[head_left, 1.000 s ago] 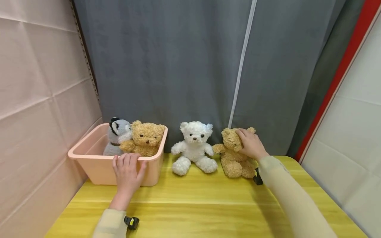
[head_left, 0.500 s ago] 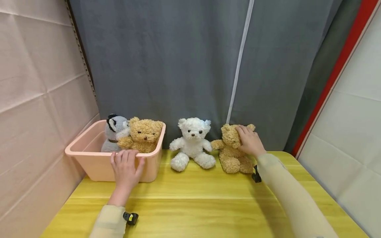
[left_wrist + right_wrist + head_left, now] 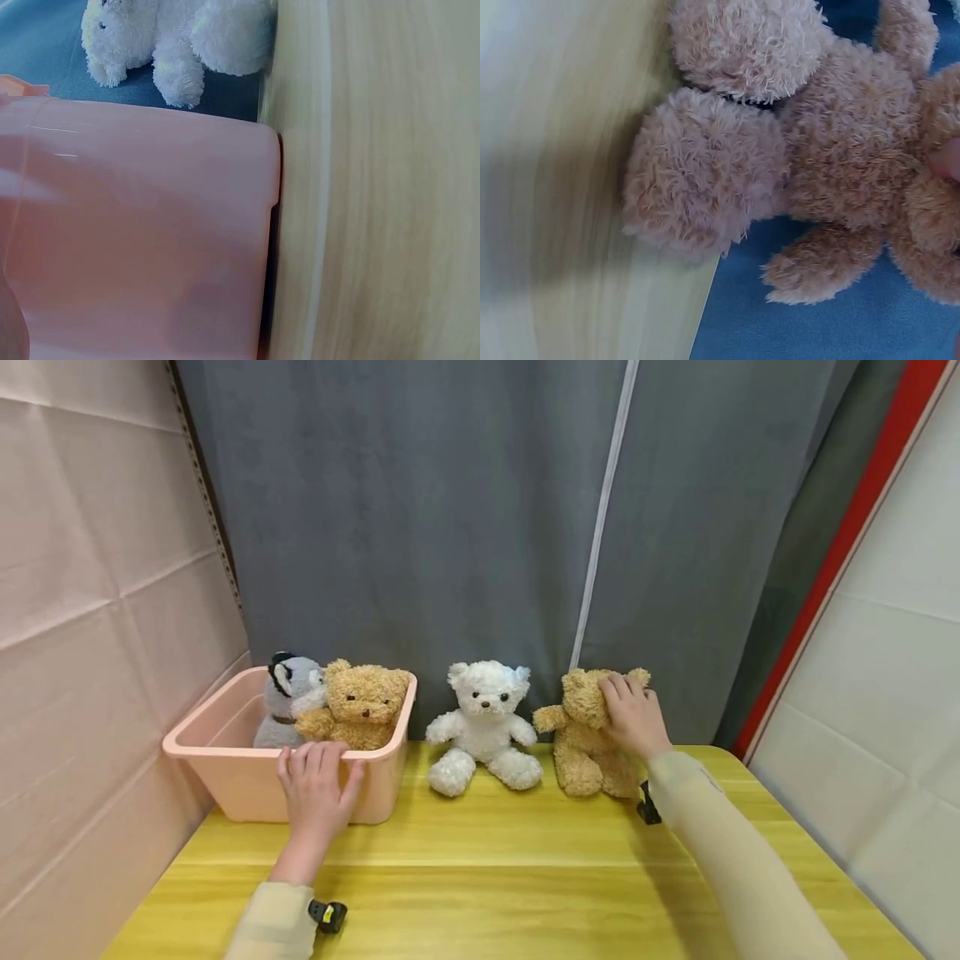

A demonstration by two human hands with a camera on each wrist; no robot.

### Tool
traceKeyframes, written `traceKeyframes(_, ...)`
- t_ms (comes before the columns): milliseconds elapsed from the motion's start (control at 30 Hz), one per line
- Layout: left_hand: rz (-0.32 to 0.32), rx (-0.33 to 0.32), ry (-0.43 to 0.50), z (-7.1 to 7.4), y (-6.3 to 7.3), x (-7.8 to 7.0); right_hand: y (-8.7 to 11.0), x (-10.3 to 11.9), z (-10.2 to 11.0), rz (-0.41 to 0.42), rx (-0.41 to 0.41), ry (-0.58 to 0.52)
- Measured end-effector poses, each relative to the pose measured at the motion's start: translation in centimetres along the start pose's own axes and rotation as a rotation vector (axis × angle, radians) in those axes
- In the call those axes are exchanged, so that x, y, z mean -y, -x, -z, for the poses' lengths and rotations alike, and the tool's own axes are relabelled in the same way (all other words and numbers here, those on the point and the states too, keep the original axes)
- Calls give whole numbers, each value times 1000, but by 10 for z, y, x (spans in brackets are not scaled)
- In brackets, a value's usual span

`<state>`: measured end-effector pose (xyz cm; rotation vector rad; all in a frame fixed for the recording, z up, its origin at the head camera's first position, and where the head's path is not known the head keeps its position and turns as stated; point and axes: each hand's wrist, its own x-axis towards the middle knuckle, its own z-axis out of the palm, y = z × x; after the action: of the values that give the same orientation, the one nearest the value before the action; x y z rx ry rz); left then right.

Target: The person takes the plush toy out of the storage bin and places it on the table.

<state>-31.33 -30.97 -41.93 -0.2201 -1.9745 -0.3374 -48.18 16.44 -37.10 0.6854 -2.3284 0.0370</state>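
My right hand (image 3: 636, 714) grips the head of a tan teddy bear (image 3: 588, 760) on the right, fingers over its face. In the right wrist view the bear's furry legs (image 3: 705, 172) sit at the table edge. My left hand (image 3: 318, 785) holds the front rim of a pink plastic bin (image 3: 240, 777), fingers hooked over it. Inside the bin are a grey husky-like plush (image 3: 288, 702) and another tan teddy bear (image 3: 367, 702). A white teddy bear (image 3: 486, 727) sits upright between the bin and the held bear, also partly visible in the left wrist view.
The yellow wood-grain table (image 3: 480, 893) carries everything. A grey curtain (image 3: 420, 510) hangs right behind the toys. A pale cloth wall (image 3: 97, 652) stands close to the bin on the left, and a white panel (image 3: 877, 727) bounds the right side.
The tan bear in my right hand has shifted slightly right and up, its head turning a little. My left hand stays on the bin rim. The head view has shifted slightly.
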Motion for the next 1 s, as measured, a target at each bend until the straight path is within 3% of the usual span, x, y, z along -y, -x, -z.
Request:
traceKeyframes(133,-10,-37,9,-1,0,0,-3,-1,2,1,-21,5)
traceKeyframes(267,-25,-84,22,-3,-4,0,-9,0,8,-51,66,-40)
traceKeyframes(467,-11,-37,11,-1,-4,-1,-13,0,15,-111,168,-97)
traceKeyframes(633,-3,-10,11,-1,1,-1,-7,-5,15,-133,164,-113)
traceKeyframes(867,-18,-29,16,-3,2,0,1,-19,21,-181,195,-163)
traceKeyframes(1000,-20,-38,11,-3,2,1,2,-24,27,-222,166,-214)
